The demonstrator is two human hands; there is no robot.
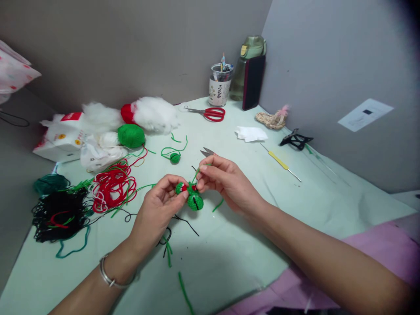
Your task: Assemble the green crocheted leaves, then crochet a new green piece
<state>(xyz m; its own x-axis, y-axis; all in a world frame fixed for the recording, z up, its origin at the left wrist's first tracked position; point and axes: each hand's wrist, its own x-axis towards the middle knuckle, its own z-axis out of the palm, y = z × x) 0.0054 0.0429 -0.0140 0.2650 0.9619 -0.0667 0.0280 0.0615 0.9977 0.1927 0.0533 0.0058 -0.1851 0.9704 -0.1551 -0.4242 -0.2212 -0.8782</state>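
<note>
My left hand (160, 203) pinches a small green and red crocheted piece (192, 197) above the table. My right hand (226, 179) is closed right beside it, fingertips on a green yarn strand at the piece, and holds small thread snips (207, 152) whose blades stick out past the fingers. A black thread hangs from the piece down to the cloth.
A pale green cloth (229, 245) covers the table. Red yarn (113, 186), black yarn (59, 214), a green yarn ball (131, 135) and white stuffing (154, 113) lie left. Red scissors (210, 113), a pen cup (219, 85), a bottle (251, 70) and a crochet hook (280, 162) lie behind.
</note>
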